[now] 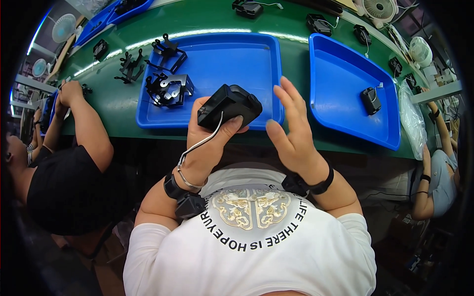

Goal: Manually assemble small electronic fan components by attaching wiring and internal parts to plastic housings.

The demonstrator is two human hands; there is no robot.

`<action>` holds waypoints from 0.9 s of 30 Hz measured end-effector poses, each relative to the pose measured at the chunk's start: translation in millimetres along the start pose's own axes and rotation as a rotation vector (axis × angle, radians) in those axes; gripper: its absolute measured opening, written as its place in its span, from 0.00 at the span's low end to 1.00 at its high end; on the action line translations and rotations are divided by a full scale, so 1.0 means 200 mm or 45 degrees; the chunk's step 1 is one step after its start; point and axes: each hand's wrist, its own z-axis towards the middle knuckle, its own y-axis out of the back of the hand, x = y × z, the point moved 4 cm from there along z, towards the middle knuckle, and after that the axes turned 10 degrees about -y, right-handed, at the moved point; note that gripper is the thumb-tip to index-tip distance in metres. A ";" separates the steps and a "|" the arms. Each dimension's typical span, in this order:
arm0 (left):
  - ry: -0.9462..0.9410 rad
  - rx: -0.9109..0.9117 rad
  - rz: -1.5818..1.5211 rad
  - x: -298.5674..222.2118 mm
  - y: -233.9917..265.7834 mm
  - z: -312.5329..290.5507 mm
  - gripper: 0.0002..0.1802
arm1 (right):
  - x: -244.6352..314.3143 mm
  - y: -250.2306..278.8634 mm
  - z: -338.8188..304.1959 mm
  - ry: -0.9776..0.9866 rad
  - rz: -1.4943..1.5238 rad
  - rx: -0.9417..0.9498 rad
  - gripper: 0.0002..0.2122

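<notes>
My left hand [210, 143] is closed around a black box-shaped device [229, 107] with a rounded end, tilted up above the near edge of a blue tray. A thin white cable [200, 143] runs from the device down over my left wrist. My right hand [295, 128] is to the right of the device, apart from it, with fingers stretched out and nothing in them. At the left end of the blue tray [237, 54] lie several black metal brackets [170, 91]. More black brackets [131, 66] rest on the green table just left of the tray.
A second blue tray [345, 118] on the right holds one small black device [370, 100] with a white cable. Further black devices [318, 24] sit along the back of the green table [291, 49]. A clear plastic bag [413, 116] lies at right. Co-workers' arms [91, 116] flank me.
</notes>
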 end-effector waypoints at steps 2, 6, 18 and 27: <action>0.002 0.043 0.016 0.02 0.00 0.00 0.21 | 0.02 0.00 0.00 0.082 -0.032 0.069 0.26; -0.024 0.028 0.017 0.01 0.00 -0.01 0.21 | 0.07 -0.02 -0.02 0.317 -0.121 0.205 0.26; -0.044 -0.013 0.042 0.03 0.01 0.03 0.20 | 0.11 -0.01 -0.03 0.342 -0.087 0.097 0.27; -0.144 0.094 0.097 0.06 0.04 0.03 0.20 | 0.05 -0.03 0.03 0.297 -0.033 0.064 0.28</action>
